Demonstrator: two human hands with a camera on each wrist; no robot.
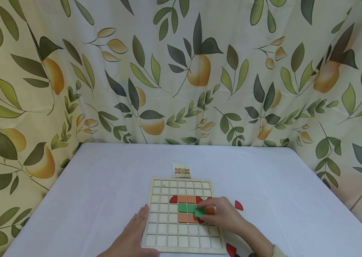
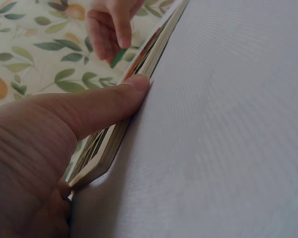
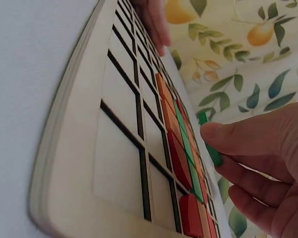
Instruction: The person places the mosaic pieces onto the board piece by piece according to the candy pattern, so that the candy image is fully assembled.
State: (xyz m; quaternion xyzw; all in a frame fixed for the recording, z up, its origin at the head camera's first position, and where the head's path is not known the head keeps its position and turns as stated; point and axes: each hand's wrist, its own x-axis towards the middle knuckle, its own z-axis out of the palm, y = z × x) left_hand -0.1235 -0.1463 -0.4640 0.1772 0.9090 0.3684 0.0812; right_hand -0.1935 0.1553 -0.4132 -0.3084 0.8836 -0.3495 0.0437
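My right hand [image 1: 224,214] pinches a green square tile [image 1: 199,212] between thumb and fingers, just above the wooden grid board [image 1: 168,248]. The right wrist view shows that tile [image 3: 211,141] held apart from the board's surface. Two green tiles [image 1: 187,207] lie side by side in the grid, with orange square tiles [image 1: 187,199] in the rows above and below. Red rounded pieces [image 1: 173,199] sit beside the orange ones; some are partly covered by my right hand. My left hand [image 1: 131,233] rests at the board's front left corner, fingers straight along its side, thumb [image 2: 109,104] against the front edge.
A small pattern card [image 1: 181,170] stands behind the board. Loose red pieces lie on the white table [image 1: 103,185]: one red piece [image 1: 239,205] right of the board, another red piece [image 1: 231,249] near the front by my right forearm. A leaf-printed curtain [image 1: 181,89] hangs behind.
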